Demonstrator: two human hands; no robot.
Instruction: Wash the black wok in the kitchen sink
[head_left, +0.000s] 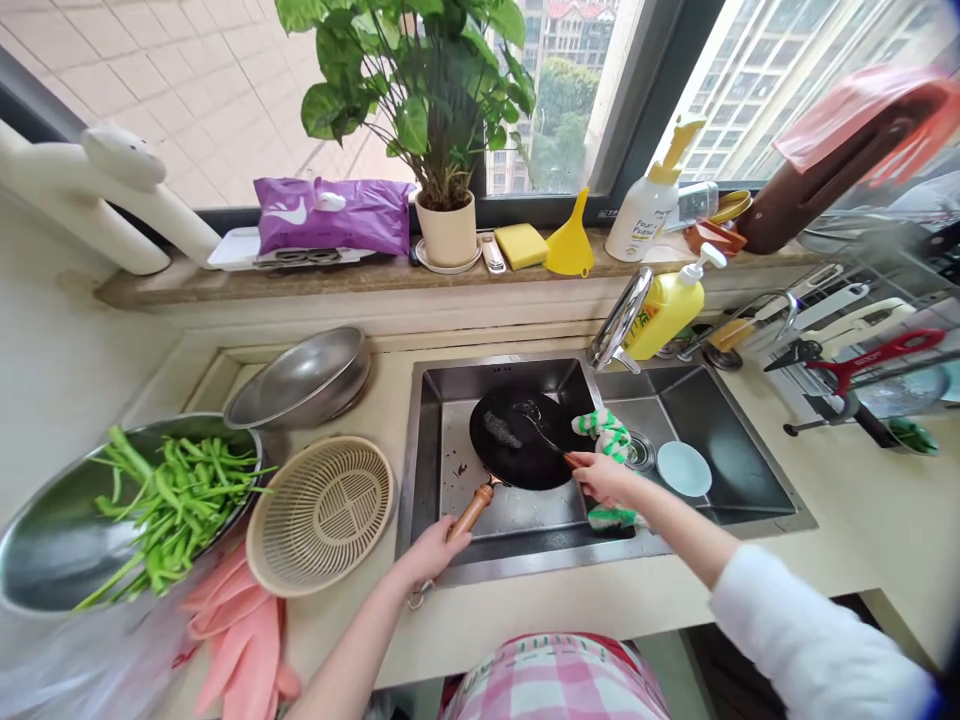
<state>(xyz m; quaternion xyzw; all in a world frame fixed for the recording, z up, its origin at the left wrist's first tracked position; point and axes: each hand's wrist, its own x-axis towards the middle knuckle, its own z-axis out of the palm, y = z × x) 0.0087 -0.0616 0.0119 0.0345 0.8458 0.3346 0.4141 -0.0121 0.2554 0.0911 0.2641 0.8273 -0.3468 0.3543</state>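
A black frying pan (501,452) sits tilted in the left basin of the sink (457,545), with a wet, foamy patch on its inner surface. My left hand (433,552) is closed round the pan's wooden handle (472,510). My right hand (602,480) grips a wooden-handled utensil (553,442), whose small rounded head rests in the pan; its exact kind is hard to make out against the black. Just behind my right hand, a green-and-white striped cloth (609,432) hangs over the divider between the basins.
A pale round dish (684,468) lies in the right basin, under the faucet (621,318) and a yellow pump bottle (666,312). To the left stand a beige colander (259,530), a metal bowl (45,560) of green peppers and pink gloves (244,640). A dish rack (892,350) fills the right.
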